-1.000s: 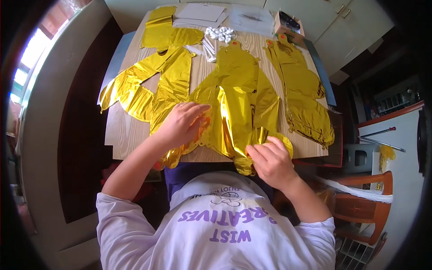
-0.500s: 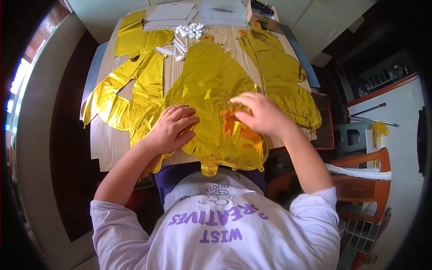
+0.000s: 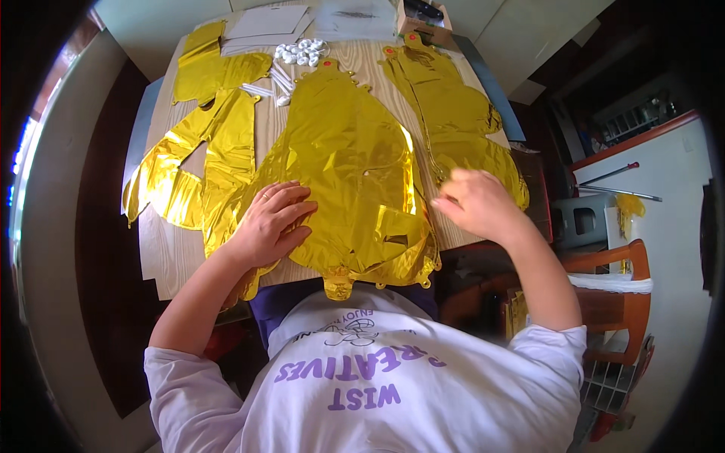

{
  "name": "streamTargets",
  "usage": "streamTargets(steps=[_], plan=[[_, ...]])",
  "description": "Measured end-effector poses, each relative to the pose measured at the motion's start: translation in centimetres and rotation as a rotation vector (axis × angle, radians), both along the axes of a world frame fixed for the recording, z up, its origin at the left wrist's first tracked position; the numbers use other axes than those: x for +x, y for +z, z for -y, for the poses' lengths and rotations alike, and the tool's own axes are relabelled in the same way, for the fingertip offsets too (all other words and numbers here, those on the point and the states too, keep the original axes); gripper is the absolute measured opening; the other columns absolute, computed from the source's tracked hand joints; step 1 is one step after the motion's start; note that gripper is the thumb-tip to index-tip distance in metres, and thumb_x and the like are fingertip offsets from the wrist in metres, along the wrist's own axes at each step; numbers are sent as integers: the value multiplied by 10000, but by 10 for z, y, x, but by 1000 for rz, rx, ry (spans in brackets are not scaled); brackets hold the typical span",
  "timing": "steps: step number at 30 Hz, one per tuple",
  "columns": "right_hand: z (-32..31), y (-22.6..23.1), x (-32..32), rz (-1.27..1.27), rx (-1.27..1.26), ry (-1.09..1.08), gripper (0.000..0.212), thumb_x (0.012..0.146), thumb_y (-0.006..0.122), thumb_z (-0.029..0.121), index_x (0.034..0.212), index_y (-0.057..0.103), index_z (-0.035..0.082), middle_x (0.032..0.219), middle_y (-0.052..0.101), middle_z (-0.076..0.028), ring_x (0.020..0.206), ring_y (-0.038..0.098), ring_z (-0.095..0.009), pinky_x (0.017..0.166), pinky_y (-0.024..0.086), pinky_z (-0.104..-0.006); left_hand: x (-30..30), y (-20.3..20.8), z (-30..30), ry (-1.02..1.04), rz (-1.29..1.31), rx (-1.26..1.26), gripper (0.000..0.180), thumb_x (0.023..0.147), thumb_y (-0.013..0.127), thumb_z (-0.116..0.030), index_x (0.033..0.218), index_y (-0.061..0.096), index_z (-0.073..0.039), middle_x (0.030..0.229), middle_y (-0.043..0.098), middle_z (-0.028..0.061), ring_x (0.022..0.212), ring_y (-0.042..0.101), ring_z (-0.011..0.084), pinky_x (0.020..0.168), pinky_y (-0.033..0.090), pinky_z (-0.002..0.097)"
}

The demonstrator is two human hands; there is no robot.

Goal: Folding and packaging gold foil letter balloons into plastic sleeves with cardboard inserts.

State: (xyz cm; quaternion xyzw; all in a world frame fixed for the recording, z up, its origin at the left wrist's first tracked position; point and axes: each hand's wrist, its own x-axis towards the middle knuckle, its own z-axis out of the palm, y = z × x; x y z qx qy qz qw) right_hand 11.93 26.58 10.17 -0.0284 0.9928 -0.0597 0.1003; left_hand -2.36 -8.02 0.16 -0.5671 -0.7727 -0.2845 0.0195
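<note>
A flat, deflated gold foil balloon (image 3: 332,151) lies across the middle of the table, its lower edge with a short tab reaching the table's front. My left hand (image 3: 276,219) rests palm down on its left side, fingers stretched out. Just beyond its right edge hovers my right hand (image 3: 483,205), thumb and curled fingers apart, the fingertips slightly blurred. I see nothing between them. A creased, shiny fold shows in the foil at the lower right. More gold foil balloons lie at the left (image 3: 230,151) and at the right (image 3: 449,98).
At the back of the wooden table (image 3: 355,53) are white coiled bundles (image 3: 302,53), thin white sticks (image 3: 281,78), pale sheets (image 3: 264,26) and a small box (image 3: 424,26) with dark things in it. A wooden chair (image 3: 604,325) and a grey stool (image 3: 581,221) stand at the right.
My right hand has moved right, off the foil it was pinching, and the lifted orange-looking crumple there now lies flatter. My left hand stays on the balloon. The whole view has shifted slightly.
</note>
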Motion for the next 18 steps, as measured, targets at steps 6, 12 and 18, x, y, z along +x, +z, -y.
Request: streamTargets(steps=[6, 12, 18], plan=[[15, -36, -16, -89, -137, 350, 223, 907, 690, 303, 893, 749, 88, 915, 715, -74, 943, 609, -275, 933, 429, -419, -2, 1, -4, -17, 14, -12, 435, 829, 750, -180, 1235, 662, -49, 1318, 597, 170, 1276, 537, 394, 1072, 423, 505], [-20, 1, 27, -4, 353, -1, 388, 923, 664, 379, 720, 741, 57, 776, 696, -97, 878, 627, -293, 902, 416, -451, 1, 1, -1, 9, 14, -11, 427, 839, 745, -214, 1238, 661, -85, 1306, 599, 138, 1285, 535, 369, 1088, 410, 498], [29, -15, 62, -440, -224, -54, 217, 859, 760, 242, 853, 669, 45, 936, 631, -92, 890, 606, -304, 857, 467, -445, -1, 1, -4, -22, -1, -12, 440, 824, 758, -174, 1235, 664, -49, 1318, 600, 168, 1276, 539, 397, 1072, 421, 505]])
